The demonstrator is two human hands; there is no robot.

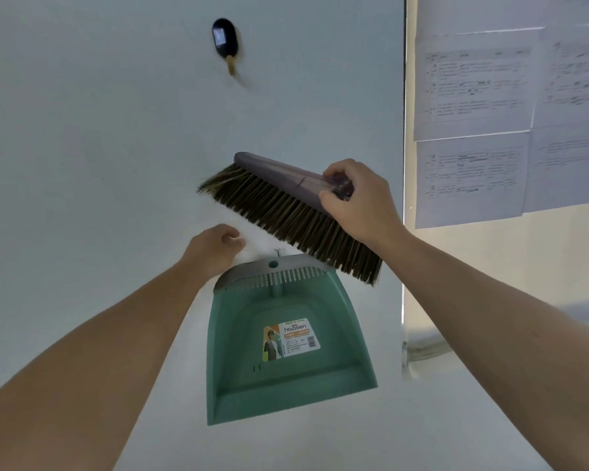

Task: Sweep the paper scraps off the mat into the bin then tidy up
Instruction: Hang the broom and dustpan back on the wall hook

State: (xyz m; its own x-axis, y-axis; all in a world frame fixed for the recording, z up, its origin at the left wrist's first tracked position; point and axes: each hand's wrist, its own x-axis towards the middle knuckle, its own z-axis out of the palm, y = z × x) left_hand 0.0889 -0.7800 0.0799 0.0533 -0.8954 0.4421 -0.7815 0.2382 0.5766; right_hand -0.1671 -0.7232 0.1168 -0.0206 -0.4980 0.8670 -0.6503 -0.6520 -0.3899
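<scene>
Holding the brush tight in my right hand, I am lifting it up by the wall. My left hand is loosely curled and holding nothing, near the green dustpan hanging there. No mat, scraps or bin are showing, so I think I am tidying up now.

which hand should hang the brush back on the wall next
Right, probably. The right hand already grips the brush by its grey back, raised against the wall above the hanging green dustpan. The left hand is loosely curled, holding nothing visible, beside the dustpan's top edge.
</scene>
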